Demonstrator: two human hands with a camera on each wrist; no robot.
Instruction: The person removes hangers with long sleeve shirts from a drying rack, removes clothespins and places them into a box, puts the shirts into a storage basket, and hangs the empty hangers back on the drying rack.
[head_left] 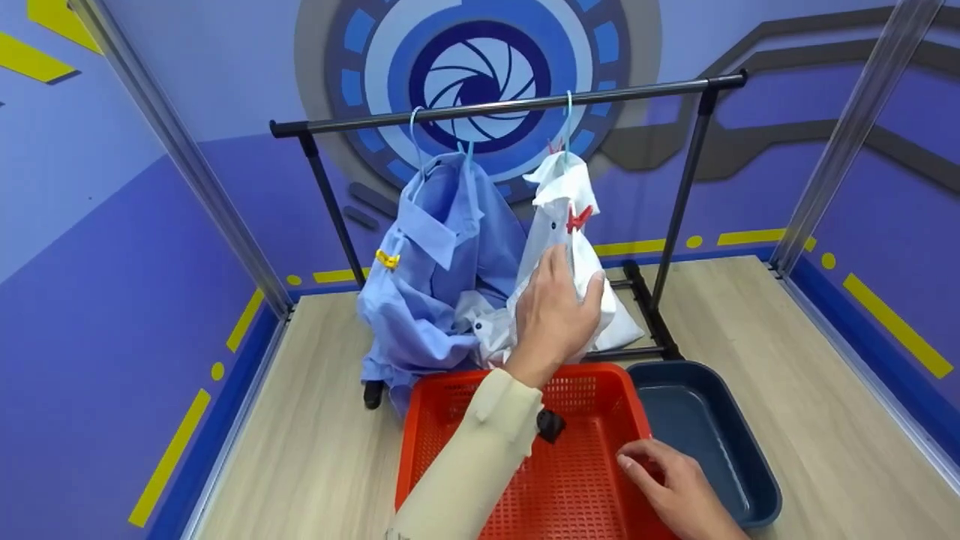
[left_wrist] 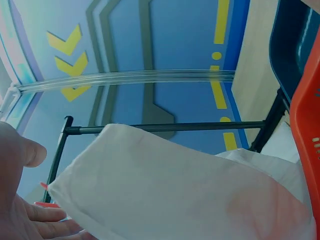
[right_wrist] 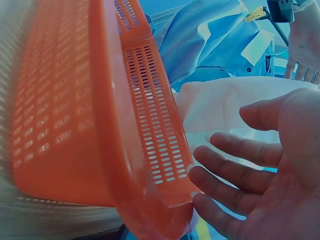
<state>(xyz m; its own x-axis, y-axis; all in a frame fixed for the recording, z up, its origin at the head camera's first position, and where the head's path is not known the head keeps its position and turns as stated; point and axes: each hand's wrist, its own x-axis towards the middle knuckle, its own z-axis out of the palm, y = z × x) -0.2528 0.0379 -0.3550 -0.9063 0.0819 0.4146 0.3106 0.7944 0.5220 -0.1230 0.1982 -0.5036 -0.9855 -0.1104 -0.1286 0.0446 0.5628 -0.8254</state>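
Note:
My left hand (head_left: 555, 307) reaches over the red basket to the white shirt (head_left: 583, 180), its fingers fairly straight along the shirt front. The left wrist view shows the left thumb (left_wrist: 34, 152) apart from the fingers, with white cloth beside them. A red clothespin (head_left: 579, 218) grips the shirt just above the fingertips. This shirt hangs from a light blue hanger (head_left: 568, 124) on the black rack. Lower down, my right hand (head_left: 679, 484) hovers by the right rim of the red basket (head_left: 637, 405), fingers loosely bent and holding nothing.
A blue shirt (head_left: 427, 225) with a yellow clothespin (head_left: 388, 259) hangs left of the white one. The black rack bar (head_left: 495, 107) spans above both. Beside the basket, a dark blue tub (head_left: 694, 405) stands on the wooden surface (head_left: 322, 450).

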